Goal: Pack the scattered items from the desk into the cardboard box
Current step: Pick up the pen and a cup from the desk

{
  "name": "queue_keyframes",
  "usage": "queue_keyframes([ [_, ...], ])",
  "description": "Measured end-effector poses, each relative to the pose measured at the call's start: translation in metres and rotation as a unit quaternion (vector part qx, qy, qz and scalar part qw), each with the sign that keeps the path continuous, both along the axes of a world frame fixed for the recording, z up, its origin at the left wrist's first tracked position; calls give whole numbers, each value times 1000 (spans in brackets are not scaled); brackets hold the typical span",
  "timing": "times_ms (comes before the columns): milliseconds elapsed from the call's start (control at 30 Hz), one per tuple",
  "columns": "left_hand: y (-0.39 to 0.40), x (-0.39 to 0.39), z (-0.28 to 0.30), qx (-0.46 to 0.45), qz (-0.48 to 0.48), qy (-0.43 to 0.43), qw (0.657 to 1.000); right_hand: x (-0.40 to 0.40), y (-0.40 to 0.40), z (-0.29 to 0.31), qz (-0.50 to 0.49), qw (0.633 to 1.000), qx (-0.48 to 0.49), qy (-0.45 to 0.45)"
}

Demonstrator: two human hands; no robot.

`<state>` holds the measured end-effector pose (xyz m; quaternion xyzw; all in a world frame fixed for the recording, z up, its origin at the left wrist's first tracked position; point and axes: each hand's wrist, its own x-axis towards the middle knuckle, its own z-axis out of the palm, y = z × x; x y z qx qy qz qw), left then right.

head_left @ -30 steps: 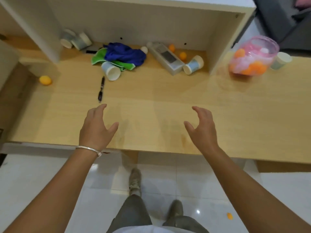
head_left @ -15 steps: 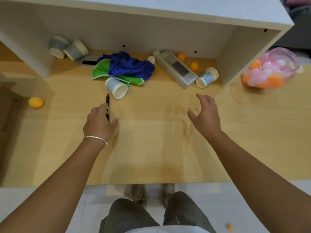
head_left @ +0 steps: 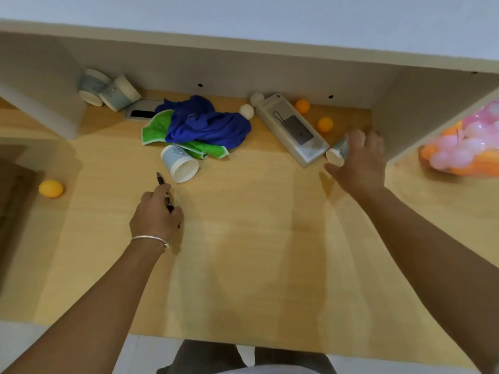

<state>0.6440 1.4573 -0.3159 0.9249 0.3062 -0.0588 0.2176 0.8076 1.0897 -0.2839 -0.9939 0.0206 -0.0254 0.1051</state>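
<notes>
- A person leans over a wooden desk [head_left: 243,252], both bare arms reaching toward the clutter under a white shelf [head_left: 243,58].
- The left hand [head_left: 155,217], a silver bangle [head_left: 151,240] on its wrist, grips a black pen [head_left: 164,188]; the pen's tip sticks out of the fist toward 12 o'clock.
- Just beyond that tip, at 1 o'clock from the left hand, a paper cup [head_left: 179,163] lies on its side, mouth facing the camera, touching a heap of blue cloth [head_left: 208,125] over green cloth [head_left: 156,128].
- The right hand [head_left: 359,160] curls over a second tipped cup [head_left: 337,152], fingers on top, thumb below; whether it actually clamps the cup cannot be told.
- That cup lies against the near end of a white box [head_left: 291,128], at 10 o'clock from the right hand.
- Two orange balls [head_left: 324,124] and two white balls [head_left: 247,111] sit behind the box, near the back panel.
- Another orange ball [head_left: 50,188] rests alone at 9 o'clock from the left hand, well apart.
- Two more cups [head_left: 108,89] lie at the back left corner.
- A clear bag of pink and orange balls [head_left: 464,147] sits at 3 o'clock from the right hand.
</notes>
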Motion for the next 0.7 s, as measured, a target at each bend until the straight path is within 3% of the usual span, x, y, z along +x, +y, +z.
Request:
queue_keyframes([
  [233,-5,7,4,-28,29,-7,999,44,-21,-13,33,996,-26,83],
  [500,13,-6,9,-61,23,-42,997,10,2,-2,2,1000,28,9],
  [700,44,-22,34,-76,-11,-104,992,-47,86,14,38,994,95,-50],
])
